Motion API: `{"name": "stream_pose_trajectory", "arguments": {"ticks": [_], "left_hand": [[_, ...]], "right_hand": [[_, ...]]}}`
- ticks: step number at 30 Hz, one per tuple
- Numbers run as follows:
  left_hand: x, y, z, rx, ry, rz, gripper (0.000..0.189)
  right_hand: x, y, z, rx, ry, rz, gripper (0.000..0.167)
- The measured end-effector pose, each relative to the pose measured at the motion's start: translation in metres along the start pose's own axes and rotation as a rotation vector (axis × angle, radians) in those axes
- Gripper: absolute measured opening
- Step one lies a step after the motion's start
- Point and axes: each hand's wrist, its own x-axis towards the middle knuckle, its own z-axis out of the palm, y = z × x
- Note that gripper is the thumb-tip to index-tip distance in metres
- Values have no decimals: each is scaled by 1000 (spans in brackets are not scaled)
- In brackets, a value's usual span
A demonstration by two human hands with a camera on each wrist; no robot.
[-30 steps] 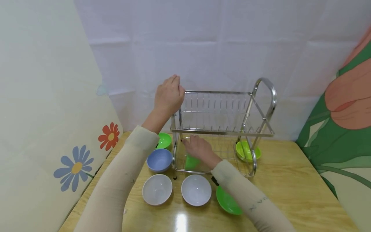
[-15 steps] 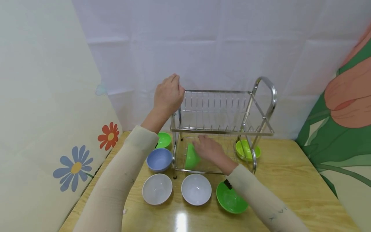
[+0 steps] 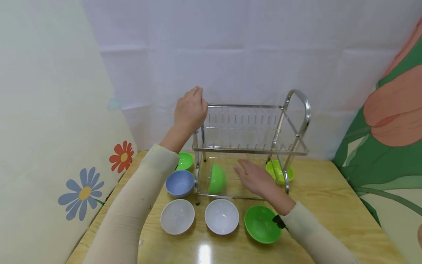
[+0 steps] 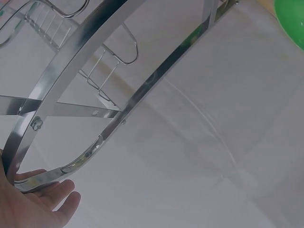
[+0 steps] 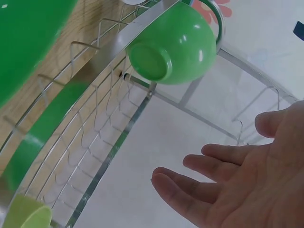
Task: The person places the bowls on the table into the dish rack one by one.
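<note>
My left hand [image 3: 189,112] grips the top of the left curved end of a two-tier metal dish rack [image 3: 247,150]. The left wrist view has its fingers around the chrome tube [image 4: 45,179]. In the rack's lower tier, at the left, a green bowl [image 3: 217,179] stands on its side, its rounded base turned right. My right hand [image 3: 258,179] is to the right of that bowl and apart from it, fingers spread and holding nothing. The right wrist view shows the same green bowl [image 5: 185,42] beyond the extended fingertips.
Before the rack stand two white bowls [image 3: 178,217] and a wider green bowl [image 3: 262,224]. At its left are a blue bowl [image 3: 179,182] and a small green bowl [image 3: 185,161]. A yellow-green bowl [image 3: 280,171] sits by the right end, on the wooden table [image 3: 323,205].
My right hand has let go of the green bowl and drawn away to the right, leaving it in the lower tier. My left hand keeps its grip on the rack.
</note>
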Motion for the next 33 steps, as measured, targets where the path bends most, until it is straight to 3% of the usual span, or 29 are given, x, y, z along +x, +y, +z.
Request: {"name": "stream_pose_trajectory", "arguments": {"ticks": [7, 16, 21, 28, 33], "left_hand": [[1, 2, 2, 7, -5, 10, 53], [1, 3, 4, 15, 29, 18, 52], [-1, 4, 4, 12, 11, 21, 53], [-1, 5, 5, 10, 26, 15, 52], [1, 5, 6, 1, 21, 15, 53]], "right_hand": [[-31, 19, -18, 28, 42, -27, 67], [-59, 45, -40, 48, 159, -8, 63], [-74, 61, -49, 59, 231, 2, 57], [-81, 87, -60, 32, 270, 30, 51], [-83, 108, -62, 11, 248, 80, 51]]}}
